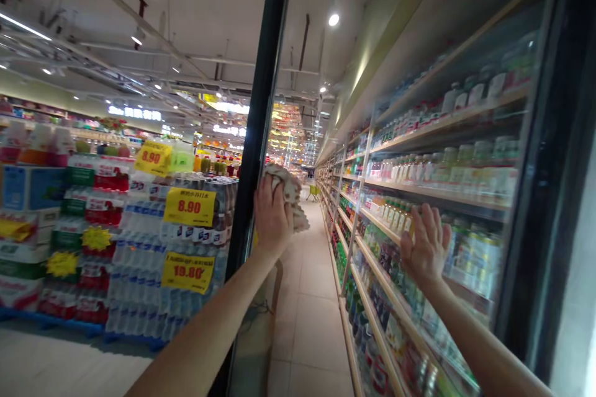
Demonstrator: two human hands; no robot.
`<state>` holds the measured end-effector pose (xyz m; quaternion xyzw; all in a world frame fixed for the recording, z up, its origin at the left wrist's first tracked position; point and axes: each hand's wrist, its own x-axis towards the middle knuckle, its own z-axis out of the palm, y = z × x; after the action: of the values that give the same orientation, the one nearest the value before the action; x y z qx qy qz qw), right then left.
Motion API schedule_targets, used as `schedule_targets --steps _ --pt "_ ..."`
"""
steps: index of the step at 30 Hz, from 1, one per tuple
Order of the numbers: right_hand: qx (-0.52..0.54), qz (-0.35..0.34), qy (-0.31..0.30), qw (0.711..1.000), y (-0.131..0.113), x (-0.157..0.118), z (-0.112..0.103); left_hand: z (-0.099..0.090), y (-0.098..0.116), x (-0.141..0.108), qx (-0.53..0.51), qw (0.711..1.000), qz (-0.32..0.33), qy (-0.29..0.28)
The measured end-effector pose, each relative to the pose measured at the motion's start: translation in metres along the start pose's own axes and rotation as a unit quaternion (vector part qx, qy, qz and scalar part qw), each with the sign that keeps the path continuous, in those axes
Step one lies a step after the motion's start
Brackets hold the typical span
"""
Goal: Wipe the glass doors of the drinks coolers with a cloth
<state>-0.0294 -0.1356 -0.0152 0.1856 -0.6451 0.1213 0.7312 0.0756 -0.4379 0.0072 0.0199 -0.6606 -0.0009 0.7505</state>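
Cream cloth [289, 193] bunched in my left hand [273, 216] against a cooler's glass door [419, 56].
Just right of the door's black frame [259, 105], I had my left hand closed round the cloth, pressing it to the pane, while my right hand [426, 247] was open, fingers spread, palm flat on the glass and gripping nothing. Beyond that palm, behind the pane, wooden shelves [437, 189] carried bottled drinks [470, 167]. Left of the cloth, across the aisle, stood shrink-wrapped bottled water [139, 267] under a yellow 8.90 price sign [189, 206]; a tiled floor [307, 341] ran below both hands.
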Motion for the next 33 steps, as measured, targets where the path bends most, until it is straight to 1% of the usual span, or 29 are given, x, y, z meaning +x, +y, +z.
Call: schedule_targets --steps 1,2,3,4,5,6,7,8,9,11,12,13,14,15,16,18,19,20,21,23,24,25,26,27,28,29,31,32,33 --pt "0.001 0.002 -0.002 1.0 0.0 0.0 0.0 0.003 0.007 0.002 -0.002 1.0 0.006 0.002" --pt "0.003 0.003 -0.003 1.0 0.0 0.0 0.0 0.006 0.016 0.0 -0.008 0.999 0.046 -0.008" --pt "0.004 0.005 -0.003 1.0 0.0 0.0 0.0 0.008 0.025 -0.005 -0.02 0.993 0.115 -0.026" --pt "0.004 0.004 0.0 1.0 0.0 0.0 0.0 0.009 0.034 -0.01 -0.035 0.979 0.198 -0.046" --pt "0.004 0.001 0.002 1.0 0.0 0.0 0.0 0.01 0.04 -0.014 -0.05 0.958 0.274 -0.064" --pt "0.004 -0.002 0.006 1.0 0.0 0.0 0.0 0.011 0.043 -0.014 -0.06 0.94 0.326 -0.079" --pt "0.004 -0.005 0.008 1.0 0.0 0.0 0.0 0.011 0.042 -0.01 -0.061 0.934 0.341 -0.085" --pt "0.004 -0.009 0.013 1.0 0.0 0.0 0.0 0.011 0.038 -0.002 -0.054 0.943 0.318 -0.079" --pt "0.005 -0.011 0.015 1.0 0.001 0.0 0.0 0.011 0.033 0.009 -0.041 0.962 0.263 -0.063" --pt "0.006 -0.01 0.012 1.0 0.001 -0.001 0.001 0.013 0.022 0.032 -0.012 0.993 0.118 -0.019" --pt "0.006 -0.009 0.009 1.0 0.002 -0.001 0.001 0.015 0.02 0.041 -0.003 0.998 0.059 -0.002" --pt "0.005 -0.009 0.005 1.0 0.002 -0.001 0.002 0.016 0.02 0.046 -0.001 1.0 0.028 0.006" --pt "0.005 -0.007 0.003 1.0 0.002 -0.001 0.002 0.017 0.024 0.047 -0.005 1.0 0.031 0.002" --pt "0.006 -0.007 0.002 1.0 0.003 -0.002 0.002 0.019 0.03 0.044 -0.016 0.997 0.071 -0.016" --pt "0.008 -0.008 0.002 1.0 0.003 -0.002 0.002 0.019 0.038 0.038 -0.033 0.989 0.14 -0.041" --pt "0.013 -0.009 0.002 1.0 0.003 -0.002 0.002 0.019 0.05 0.028 -0.061 0.953 0.286 -0.083" --pt "0.013 -0.009 0.0 1.0 0.003 -0.002 0.002 0.019 0.053 0.027 -0.066 0.938 0.328 -0.092" --pt "0.012 -0.008 -0.002 1.0 0.003 -0.001 0.001 0.019 0.052 0.029 -0.063 0.935 0.336 -0.093" --pt "0.01 -0.008 -0.004 1.0 0.002 -0.001 0.001 0.019 0.048 0.035 -0.054 0.946 0.308 -0.085" --pt "0.006 -0.006 -0.004 1.0 0.002 0.0 0.0 0.019 0.036 0.054 -0.028 0.982 0.178 -0.054" --pt "0.004 -0.006 -0.004 1.0 0.001 0.0 0.0 0.019 0.031 0.063 -0.019 0.993 0.108 -0.04" --pt "0.002 -0.007 -0.002 1.0 0.001 0.0 0.0 0.02 0.028 0.07 -0.014 0.998 0.054 -0.03" --pt "0.001 -0.006 0.001 1.0 0.0 0.001 0.0 0.02 0.029 0.072 -0.014 0.999 0.029 -0.029" --pt "0.0 -0.005 0.003 1.0 0.0 0.001 -0.001 0.021 0.034 0.07 -0.019 0.998 0.037 -0.036" --pt "-0.002 -0.006 0.004 1.0 0.0 0.001 -0.001 0.021 0.041 0.064 -0.03 0.995 0.081 -0.051" --pt "-0.003 -0.006 0.004 1.0 0.0 0.002 -0.001 0.022 0.049 0.056 -0.044 0.985 0.152 -0.07" --pt "-0.005 -0.007 0.003 1.0 0.0 0.002 -0.001 0.021 0.062 0.039 -0.071 0.944 0.304 -0.102" --pt "-0.005 -0.007 0.0 1.0 0.0 0.002 -0.001 0.021 0.065 0.035 -0.077 0.926 0.353 -0.11" --pt "-0.006 -0.006 -0.003 1.0 -0.001 0.002 -0.002 0.02 0.064 0.034 -0.077 0.919 0.369 -0.113"
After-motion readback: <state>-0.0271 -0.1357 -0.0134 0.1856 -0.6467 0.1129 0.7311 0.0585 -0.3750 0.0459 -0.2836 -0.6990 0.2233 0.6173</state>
